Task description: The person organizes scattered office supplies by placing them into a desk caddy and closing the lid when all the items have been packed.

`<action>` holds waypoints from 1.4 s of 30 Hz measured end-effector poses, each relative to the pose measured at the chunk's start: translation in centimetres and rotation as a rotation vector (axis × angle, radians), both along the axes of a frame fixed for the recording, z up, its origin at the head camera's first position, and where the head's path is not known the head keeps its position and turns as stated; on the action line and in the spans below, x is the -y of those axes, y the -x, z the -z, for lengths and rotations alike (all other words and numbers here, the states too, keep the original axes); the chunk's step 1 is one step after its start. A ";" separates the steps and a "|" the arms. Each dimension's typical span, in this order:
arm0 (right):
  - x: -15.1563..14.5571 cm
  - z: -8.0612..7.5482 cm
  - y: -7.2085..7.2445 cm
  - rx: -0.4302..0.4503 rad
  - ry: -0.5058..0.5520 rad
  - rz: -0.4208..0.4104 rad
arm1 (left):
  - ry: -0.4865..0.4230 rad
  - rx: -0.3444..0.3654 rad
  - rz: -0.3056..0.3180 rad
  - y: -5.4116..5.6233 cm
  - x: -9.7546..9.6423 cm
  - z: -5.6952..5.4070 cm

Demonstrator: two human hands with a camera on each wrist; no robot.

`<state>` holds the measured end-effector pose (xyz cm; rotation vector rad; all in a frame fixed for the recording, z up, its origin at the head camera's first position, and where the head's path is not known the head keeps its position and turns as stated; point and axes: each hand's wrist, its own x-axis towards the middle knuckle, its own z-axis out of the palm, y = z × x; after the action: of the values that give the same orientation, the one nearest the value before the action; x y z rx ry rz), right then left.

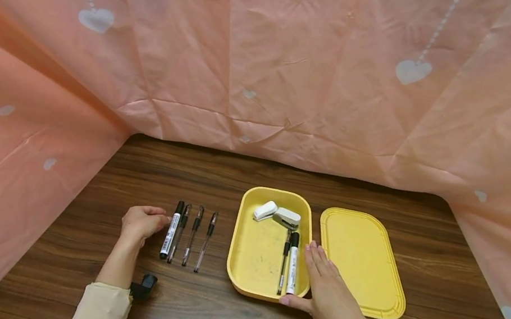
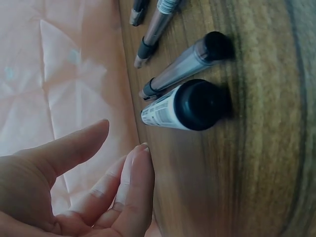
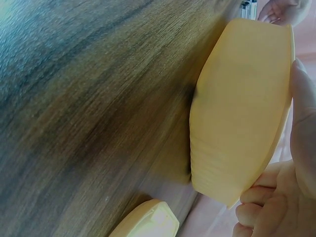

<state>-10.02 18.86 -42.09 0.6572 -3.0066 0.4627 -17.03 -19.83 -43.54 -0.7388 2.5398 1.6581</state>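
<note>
My left hand is just left of a black-capped white marker lying on the table. In the left wrist view the thumb and fingers are apart, with nothing between them. Three black pens lie to the right of that marker, roughly parallel. My right hand rests against the near right corner of a yellow box, straight fingers along its side and thumb at the front rim. Inside the box are another marker, a pen and two small white staplers.
A yellow lid lies flat on the wooden table, right of the box. Pink cloth with white hearts surrounds the table at the back and sides. A black wrist-camera mount shows by the left wrist.
</note>
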 end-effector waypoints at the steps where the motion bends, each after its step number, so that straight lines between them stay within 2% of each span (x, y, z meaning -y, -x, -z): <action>1: 0.0 0.0 0.0 0.000 0.000 -0.001 | 0.003 0.002 0.001 0.0 0.0 0.1; 13: 0.0 -0.1 0.0 0.017 0.004 0.004 | 0.021 0.005 0.009 0.2 -0.3 0.8; 20: 0.0 -0.1 0.1 0.025 -0.003 0.007 | 0.103 0.003 0.002 0.4 -0.8 1.4; 27: 0.1 0.0 0.1 0.029 0.001 0.012 | 0.117 0.007 0.008 0.5 -1.0 2.0; 42: 0.1 0.1 0.1 0.024 0.008 0.009 | 0.157 0.003 -0.014 0.6 -1.4 2.3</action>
<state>-10.12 18.79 -42.15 0.6422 -3.0276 0.4849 -17.65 -18.43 -45.83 -0.7704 2.6920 1.4728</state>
